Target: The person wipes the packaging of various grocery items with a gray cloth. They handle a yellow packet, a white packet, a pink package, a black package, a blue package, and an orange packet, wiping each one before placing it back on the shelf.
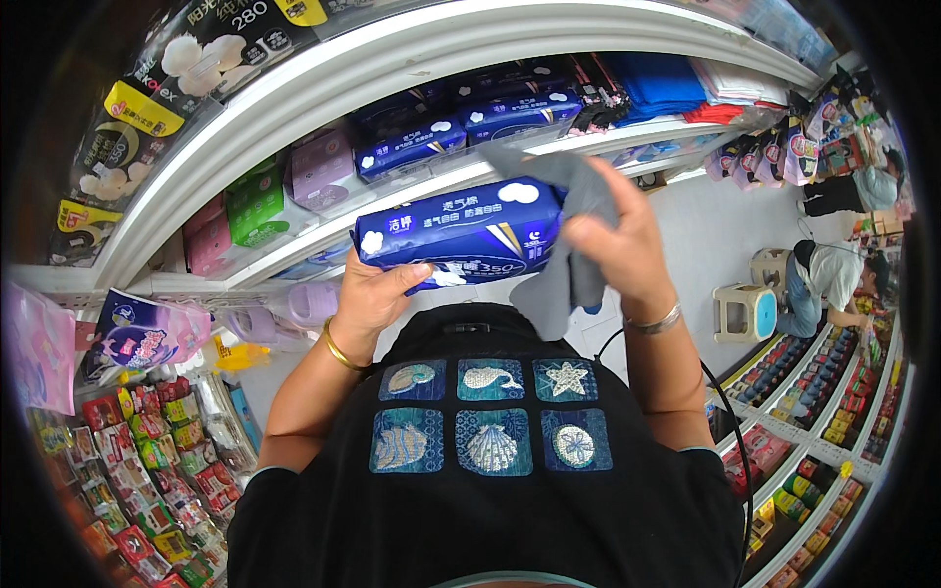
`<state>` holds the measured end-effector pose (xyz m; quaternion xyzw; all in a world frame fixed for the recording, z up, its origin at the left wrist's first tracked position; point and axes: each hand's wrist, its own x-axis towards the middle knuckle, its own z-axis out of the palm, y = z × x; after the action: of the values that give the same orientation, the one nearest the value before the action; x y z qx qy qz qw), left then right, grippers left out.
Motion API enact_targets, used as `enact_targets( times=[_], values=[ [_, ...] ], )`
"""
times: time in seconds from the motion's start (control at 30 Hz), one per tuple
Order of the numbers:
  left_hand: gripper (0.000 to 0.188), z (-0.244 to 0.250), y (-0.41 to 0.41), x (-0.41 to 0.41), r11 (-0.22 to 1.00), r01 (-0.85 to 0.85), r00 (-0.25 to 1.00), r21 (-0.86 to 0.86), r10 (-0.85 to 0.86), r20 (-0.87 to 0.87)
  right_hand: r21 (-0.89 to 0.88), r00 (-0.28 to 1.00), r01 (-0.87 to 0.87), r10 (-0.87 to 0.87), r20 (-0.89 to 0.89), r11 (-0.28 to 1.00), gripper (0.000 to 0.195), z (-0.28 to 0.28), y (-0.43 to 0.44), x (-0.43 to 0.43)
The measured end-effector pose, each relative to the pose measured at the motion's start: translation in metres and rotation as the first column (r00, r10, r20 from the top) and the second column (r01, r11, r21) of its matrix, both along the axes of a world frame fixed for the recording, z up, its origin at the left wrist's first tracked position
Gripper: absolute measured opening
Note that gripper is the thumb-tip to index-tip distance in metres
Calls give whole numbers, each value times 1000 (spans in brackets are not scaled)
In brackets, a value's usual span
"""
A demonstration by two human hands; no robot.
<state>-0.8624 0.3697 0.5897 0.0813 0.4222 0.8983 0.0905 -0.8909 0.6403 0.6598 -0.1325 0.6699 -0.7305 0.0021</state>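
My left hand (375, 298) grips the left end of a dark blue plastic-wrapped pack of sanitary pads (456, 228), its thumb over the lower front edge. At the pack's right end, my right hand (625, 239) holds a grey cloth (548, 294), which hangs down beside the pack and folds up over its top corner. Beyond the pack, similar blue packs (412, 147) lie on a white shelf, beside a light purple pack (323, 169) and a green pack (257, 206).
A higher shelf edge (353, 55) curves over the blue packs. Hanging packages (147, 331) are at left, above racks of snacks (147, 470). To the right are plastic stools (742, 312), a person bending at low shelves (831, 279) and another person farther back (856, 187).
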Motion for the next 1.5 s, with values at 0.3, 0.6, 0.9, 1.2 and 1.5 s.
enact_targets(
  times=[0.3, 0.6, 0.9, 1.2, 1.5],
  values=[
    [47, -1, 1, -3, 994, -21, 1000, 107, 23, -16, 168, 957, 58, -7, -291, 984, 50, -2, -21, 8],
    [54, 4, -25, -10, 986, 102, 994, 131, -97, -49, 141, 946, 115, -65, -318, 983, 29, 17, -2, 9],
    [63, -2, -42, -13, 992, 125, 992, -4, -125, -6, 583, 717, 185, 297, -631, 791, 39, 62, 1, 14],
    [59, -3, -36, -11, 995, 96, 995, -33, -97, -15, 698, 716, 178, 395, -576, 694, 28, 63, 15, 14],
    [41, 19, -39, -20, 880, 48, 967, -472, -159, -198, 852, 732, 290, 473, -491, 435, 28, 53, 15, 16]
  ],
)
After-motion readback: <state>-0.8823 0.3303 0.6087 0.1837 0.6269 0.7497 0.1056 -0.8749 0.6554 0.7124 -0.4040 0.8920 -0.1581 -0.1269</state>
